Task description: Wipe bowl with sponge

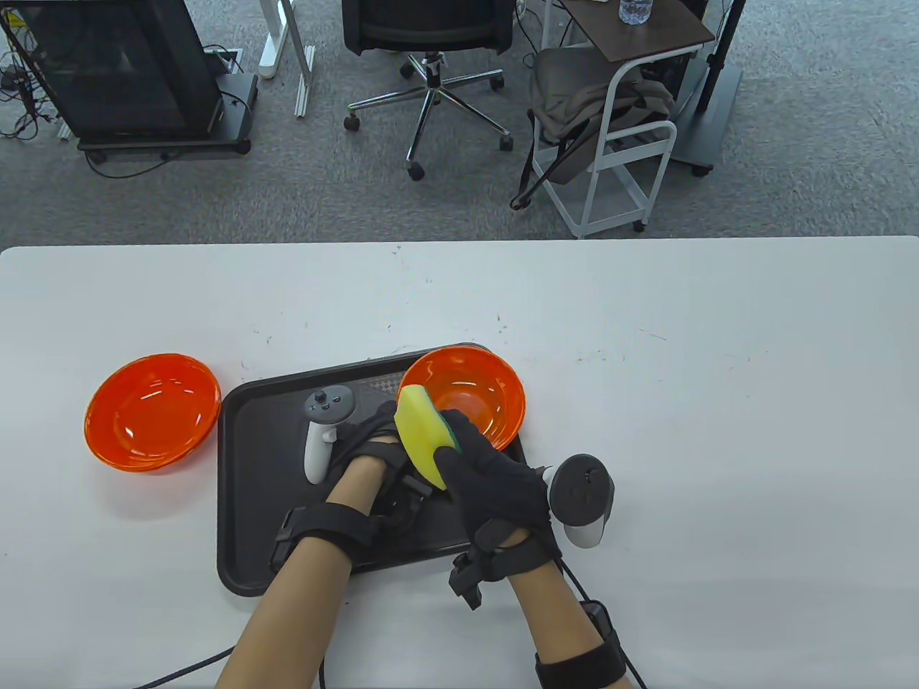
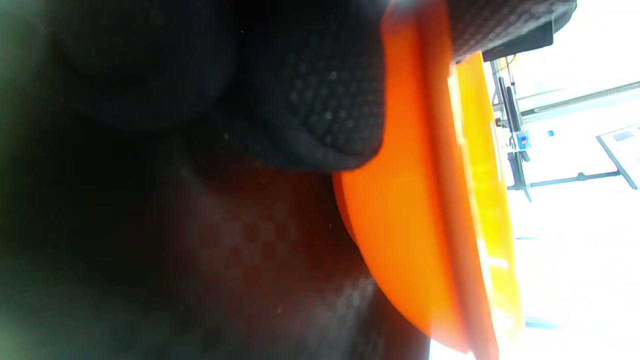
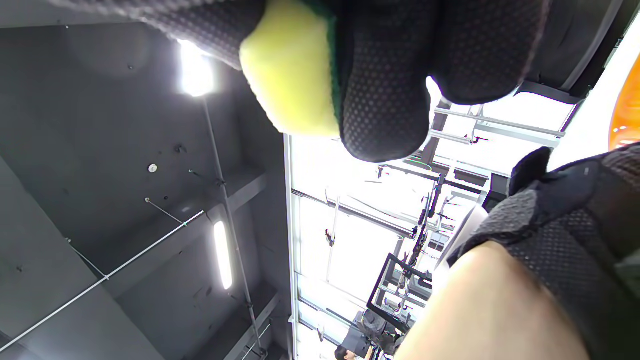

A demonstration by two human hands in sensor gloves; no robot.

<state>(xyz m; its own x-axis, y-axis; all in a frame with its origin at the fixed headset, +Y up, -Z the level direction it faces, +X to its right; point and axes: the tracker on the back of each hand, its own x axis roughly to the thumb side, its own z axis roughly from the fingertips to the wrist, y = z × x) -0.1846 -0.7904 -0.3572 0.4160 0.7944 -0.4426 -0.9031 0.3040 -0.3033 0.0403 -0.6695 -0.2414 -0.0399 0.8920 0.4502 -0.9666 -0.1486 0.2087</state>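
An orange bowl (image 1: 470,396) sits tilted at the far right corner of a dark tray (image 1: 244,502). My left hand (image 1: 373,445) grips its near rim; in the left wrist view a gloved finger (image 2: 320,100) lies on the bowl's (image 2: 400,225) outside wall. My right hand (image 1: 488,481) holds a yellow sponge (image 1: 422,434) with a green scrub side just over the bowl's near-left rim. In the right wrist view the sponge (image 3: 290,75) sits between gloved fingers (image 3: 385,100). Whether the sponge touches the bowl is hidden.
A second orange bowl (image 1: 153,420) stands on the white table (image 1: 718,402) left of the tray. Beyond the table's far edge are an office chair (image 1: 431,43) and a white cart (image 1: 617,122).
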